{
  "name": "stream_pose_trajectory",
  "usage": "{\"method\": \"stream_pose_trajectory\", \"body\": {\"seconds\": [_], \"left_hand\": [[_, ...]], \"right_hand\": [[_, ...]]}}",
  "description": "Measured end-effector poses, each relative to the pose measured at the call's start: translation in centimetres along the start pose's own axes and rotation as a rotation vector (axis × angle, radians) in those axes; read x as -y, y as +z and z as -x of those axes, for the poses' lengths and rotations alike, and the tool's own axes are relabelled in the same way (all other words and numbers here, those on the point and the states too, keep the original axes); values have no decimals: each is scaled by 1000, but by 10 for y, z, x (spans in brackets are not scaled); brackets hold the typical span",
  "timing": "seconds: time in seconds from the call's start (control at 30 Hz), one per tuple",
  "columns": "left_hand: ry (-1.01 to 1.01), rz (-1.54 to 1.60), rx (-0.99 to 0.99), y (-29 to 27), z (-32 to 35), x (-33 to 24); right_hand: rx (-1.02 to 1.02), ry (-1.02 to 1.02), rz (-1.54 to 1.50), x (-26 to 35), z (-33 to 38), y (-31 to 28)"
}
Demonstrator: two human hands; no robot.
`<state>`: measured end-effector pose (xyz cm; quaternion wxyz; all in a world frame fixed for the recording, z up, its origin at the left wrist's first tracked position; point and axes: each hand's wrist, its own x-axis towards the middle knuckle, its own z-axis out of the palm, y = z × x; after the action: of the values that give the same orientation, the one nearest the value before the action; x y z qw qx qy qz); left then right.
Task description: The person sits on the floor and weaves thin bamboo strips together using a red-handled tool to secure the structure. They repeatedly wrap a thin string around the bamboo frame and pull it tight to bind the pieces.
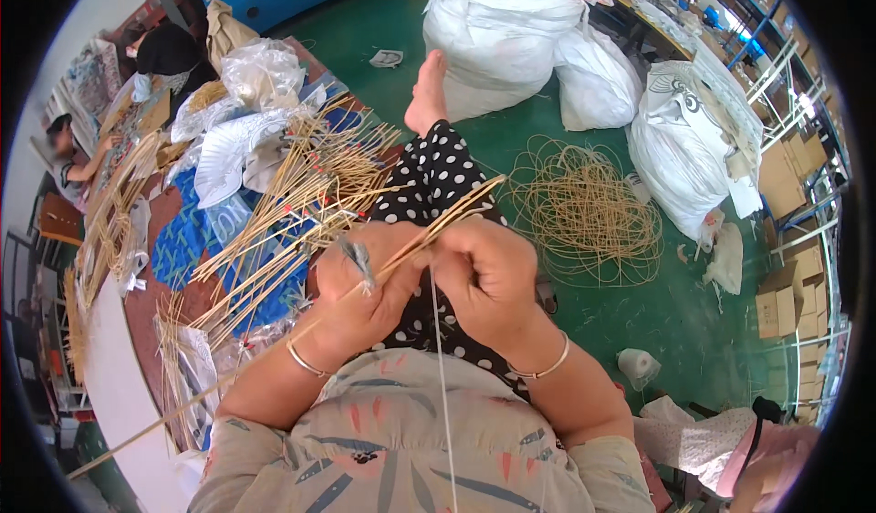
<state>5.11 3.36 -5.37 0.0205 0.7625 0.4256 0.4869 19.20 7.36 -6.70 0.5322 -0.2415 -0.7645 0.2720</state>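
Above my lap, my left hand [360, 276] is closed around a thin bundle of tan cane strips [470, 201]. The bundle slants up to the right, and one long strip trails down to the lower left. A small grey tapered piece [358, 259] sticks out at the back of the left hand; what it belongs to is hidden. My right hand [488, 276] touches the bundle, its fingers curled in a pinch where a white string [442, 376] meets the strips. That string runs straight down over my shirt.
Many loose cane strips [301, 185] lie on blue cloth on the table to the left. A tangled cane coil [589, 212] rests on the green floor at right, near large white sacks [497, 43]. A string spool [639, 365] stands lower right. People sit at far left and lower right.
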Motion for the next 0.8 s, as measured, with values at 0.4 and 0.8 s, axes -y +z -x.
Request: {"method": "stream_pose_trajectory", "body": {"seconds": [0.4, 0.8], "left_hand": [[-483, 651, -32, -16, 7, -16], [-653, 1040, 120, -25, 0, -30]], "right_hand": [[256, -298, 131, 37, -15, -46], [242, -557, 466, 32, -26, -54]]}}
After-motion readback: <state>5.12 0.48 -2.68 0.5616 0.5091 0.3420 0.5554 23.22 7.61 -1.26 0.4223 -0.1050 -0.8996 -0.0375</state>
